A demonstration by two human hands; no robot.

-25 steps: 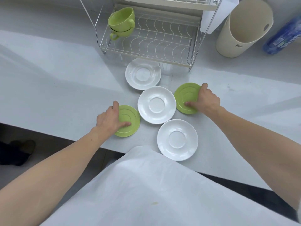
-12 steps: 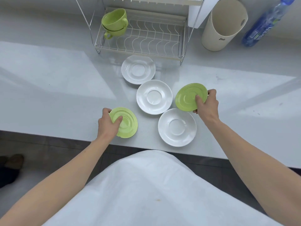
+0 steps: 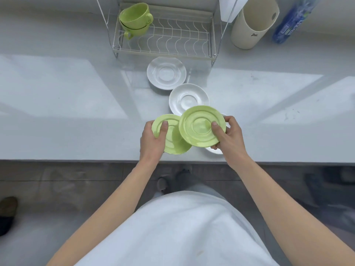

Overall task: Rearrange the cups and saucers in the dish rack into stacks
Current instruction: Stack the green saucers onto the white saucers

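My left hand (image 3: 152,142) grips a green saucer (image 3: 172,139) by its left rim, thumb on top. My right hand (image 3: 229,137) holds a second green saucer (image 3: 199,125) by its right rim, and this one overlaps the first from above. Both are lifted over the counter's front edge. Two white saucers lie on the counter, one near the rack (image 3: 166,72) and one closer (image 3: 187,99). A third white saucer (image 3: 215,150) is mostly hidden under my right hand. Two stacked green cups (image 3: 135,18) sit in the left of the wire dish rack (image 3: 192,52).
A cream cylindrical holder (image 3: 253,22) stands right of the rack, with a blue plastic bottle (image 3: 294,20) beyond it. The grey counter edge (image 3: 76,160) runs across the view, with dark floor below. A shoe (image 3: 6,214) shows at the lower left.
Both hands have lifted their green saucers off the counter and brought them together, the right one now overlapping the left. The camera has pulled back from the counter.
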